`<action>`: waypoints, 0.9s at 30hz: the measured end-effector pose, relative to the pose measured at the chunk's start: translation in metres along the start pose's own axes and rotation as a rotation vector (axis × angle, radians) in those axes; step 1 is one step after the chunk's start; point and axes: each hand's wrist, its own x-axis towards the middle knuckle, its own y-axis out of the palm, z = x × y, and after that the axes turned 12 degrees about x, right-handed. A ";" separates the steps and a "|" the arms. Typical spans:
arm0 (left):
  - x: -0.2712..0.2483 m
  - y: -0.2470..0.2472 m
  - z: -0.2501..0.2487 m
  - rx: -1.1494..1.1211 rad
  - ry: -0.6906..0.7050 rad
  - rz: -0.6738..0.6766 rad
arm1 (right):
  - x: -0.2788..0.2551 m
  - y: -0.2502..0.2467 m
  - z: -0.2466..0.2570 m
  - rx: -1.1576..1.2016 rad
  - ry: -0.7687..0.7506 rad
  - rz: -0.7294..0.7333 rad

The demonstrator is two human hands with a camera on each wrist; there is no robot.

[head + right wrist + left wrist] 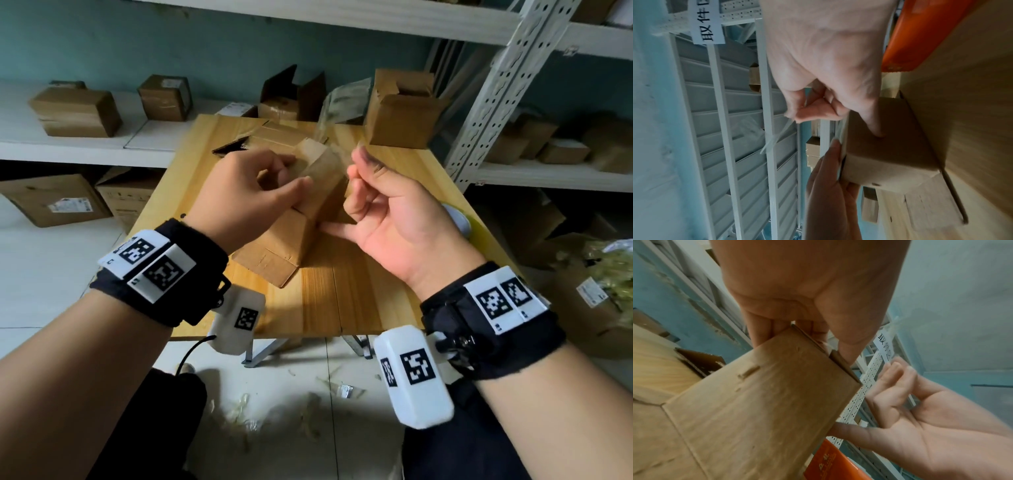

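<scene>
clear tape (774,139) pinched by right hand (824,65) shows plainly only wrist-side.

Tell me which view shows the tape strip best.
Right wrist: the tape strip trails pale against shelving, pinched by the right hand. Head shows only blurred film above the box; left wrist shows almost nothing.

Blurry clear tape (774,138); left fingers (274,160) partly behind box (274,240).

1. The wooden table (359,301) sits right in front of me.
2. An open carton (400,113) stands on its far right corner.
3. Flattened cardboard (270,137) lies along its far edge.
4. Left of the table I see a white shelf (150,133) bearing sealed cartons (77,111).
5. Torn scraps (308,418) litter the floor below its near edge.
</scene>
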 end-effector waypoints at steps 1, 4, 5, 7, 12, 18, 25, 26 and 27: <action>0.001 0.000 0.002 -0.031 -0.012 0.016 | -0.001 -0.001 0.003 -0.020 0.016 -0.004; 0.003 0.001 0.005 -0.156 -0.048 0.079 | -0.005 -0.004 0.011 -0.113 0.027 -0.022; 0.003 0.001 0.005 -0.204 -0.052 0.108 | -0.006 -0.004 0.014 -0.151 0.022 -0.038; 0.005 0.002 0.004 -0.280 -0.058 0.152 | -0.005 -0.005 0.019 -0.221 -0.013 -0.074; 0.010 0.001 0.006 -0.340 -0.110 0.186 | -0.004 -0.011 0.026 -0.436 -0.191 -0.067; 0.008 -0.001 0.008 -0.530 -0.183 0.247 | -0.006 0.003 0.009 -0.564 -0.308 0.134; 0.008 0.013 0.002 -0.466 -0.231 0.187 | 0.017 0.022 0.005 -0.215 -0.176 0.081; 0.008 0.014 0.001 -0.440 -0.215 0.177 | 0.021 0.023 0.003 -0.215 -0.180 0.062; 0.007 0.016 0.000 -0.421 -0.203 0.171 | 0.024 0.023 0.002 -0.221 -0.192 0.043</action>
